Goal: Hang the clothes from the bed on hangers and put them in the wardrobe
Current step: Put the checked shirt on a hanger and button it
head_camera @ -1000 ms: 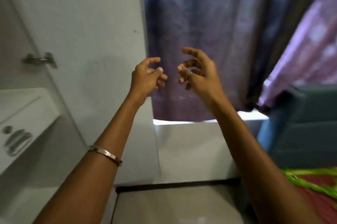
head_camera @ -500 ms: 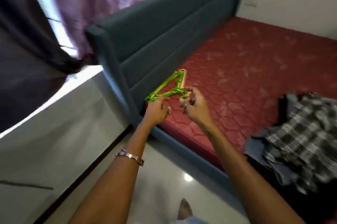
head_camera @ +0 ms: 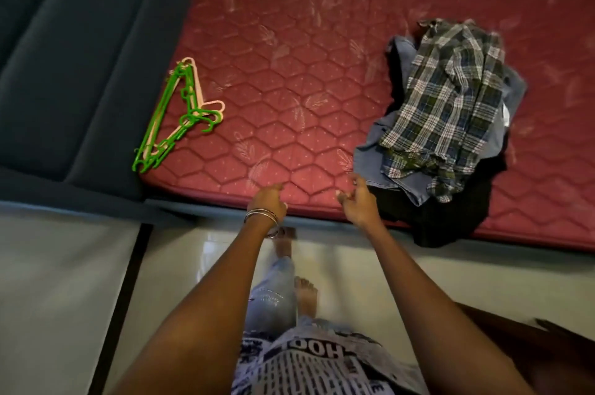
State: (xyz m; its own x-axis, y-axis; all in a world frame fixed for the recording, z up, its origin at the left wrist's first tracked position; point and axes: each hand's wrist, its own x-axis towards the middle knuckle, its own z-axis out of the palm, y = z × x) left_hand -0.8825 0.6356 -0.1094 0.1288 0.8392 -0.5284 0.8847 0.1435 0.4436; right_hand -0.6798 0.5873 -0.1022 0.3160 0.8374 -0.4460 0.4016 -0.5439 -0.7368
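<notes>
While both hands hover empty over the near edge of the mattress (head_camera: 289,40), nothing is gripped yet, so the handling is a matter of judgement. Farthest left, against the dark padded bed frame (head_camera: 64,56), lies a bundle of hangers (head_camera: 175,114), green ones stacked with pale pink ones, hooks pointing toward the bed's middle; they look like thin, light, stiff plastic, likely to snag on each other, so one is best lifted by its hook or neck and teased free of the rest. Next comes the left hand (head_camera: 267,201), bangles at the wrist, fingers loosely curled and holding nothing. Just beside it the right hand (head_camera: 359,201) has its fingers relaxed and spread, also empty, near but apparently not touching the pile of clothes (head_camera: 444,124). That pile sits at the right of the mattress: a plaid shirt (head_camera: 450,85) on top, a blue garment under it, something black at the bottom hanging over the edge. All of it looks soft, limp and light; the shirt is best pinched at collar or shoulders. No wardrobe or other container is in view
</notes>
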